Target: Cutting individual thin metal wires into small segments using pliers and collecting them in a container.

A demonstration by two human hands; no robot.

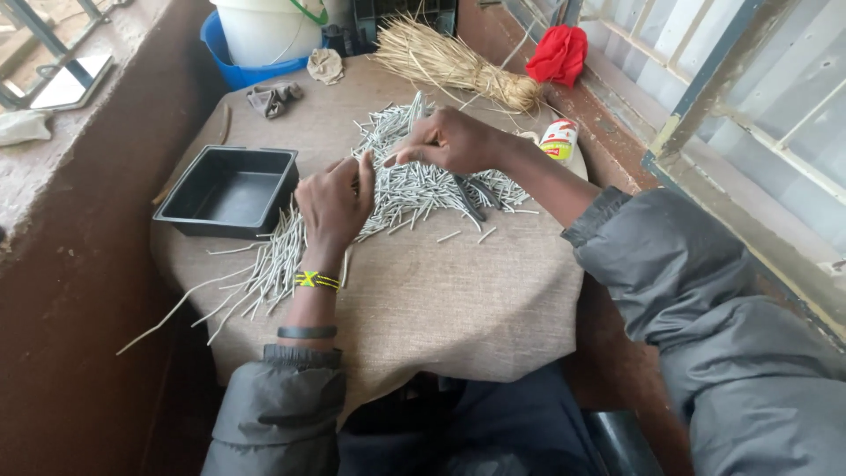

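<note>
A heap of thin pale grey sticks [401, 181] lies across a round table covered in burlap cloth [441, 291]. My left hand [335, 204] rests on the heap's left part, fingers curled over a few sticks. Further back, my right hand [449, 141] pinches sticks at the heap's top with thumb and fingers. Longer pale sticks [256, 273] spread from under my left wrist toward the table's left edge. Dark scissors [471, 196] lie partly buried in the heap, below my right hand.
An empty black plastic tray [231, 189] sits at the table's left. A straw bundle [454, 63], a red cloth [559, 53], a small white and red container [558, 139], crumpled rags [273, 95] and a white bucket in a blue basin [260, 35] stand at the back.
</note>
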